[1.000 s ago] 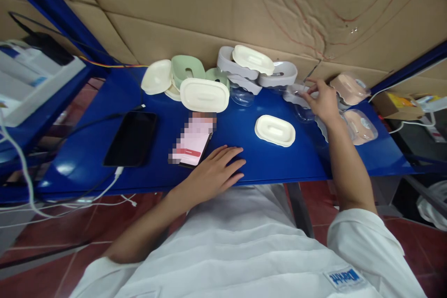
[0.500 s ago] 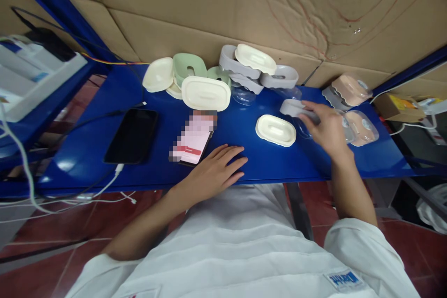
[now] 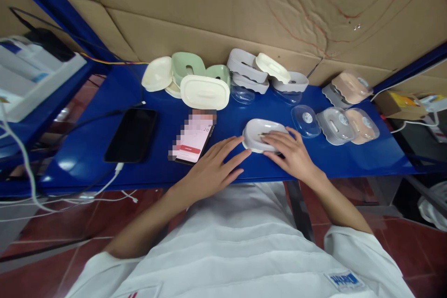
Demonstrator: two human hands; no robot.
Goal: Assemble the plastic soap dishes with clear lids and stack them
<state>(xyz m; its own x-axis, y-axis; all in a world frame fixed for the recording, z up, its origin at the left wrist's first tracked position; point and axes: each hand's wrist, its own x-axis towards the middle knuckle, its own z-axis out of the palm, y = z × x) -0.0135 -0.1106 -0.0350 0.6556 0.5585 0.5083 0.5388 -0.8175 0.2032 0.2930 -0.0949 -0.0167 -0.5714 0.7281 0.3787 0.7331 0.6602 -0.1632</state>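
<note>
A pale grey soap dish point(image 3: 253, 136) with a slot in its floor lies on the blue table in front of me. The cream oval tray seen there before is hidden under it. My right hand point(image 3: 289, 151) grips the dish's right side, fingers inside and thumb at the near rim. My left hand point(image 3: 218, 165) is open, its fingertips at the dish's left edge. A clear lid point(image 3: 306, 122) with a round sticker lies right of the dish, beside a lidded grey soap dish point(image 3: 335, 125) and a lidded peach one point(image 3: 363, 126).
Behind stand grey dishes point(image 3: 246, 64) with a cream tray point(image 3: 272, 67) on them, green dishes point(image 3: 188, 65) and cream trays point(image 3: 205, 93). A lit phone point(image 3: 192, 142) and a dark phone point(image 3: 132, 135) lie to the left, with cables. Cardboard point(image 3: 195, 14) backs the table.
My right hand has brought the grey soap dish left from beside the clear lid onto the cream tray's spot. The left hand has barely moved, and its fingertips are now at the dish.
</note>
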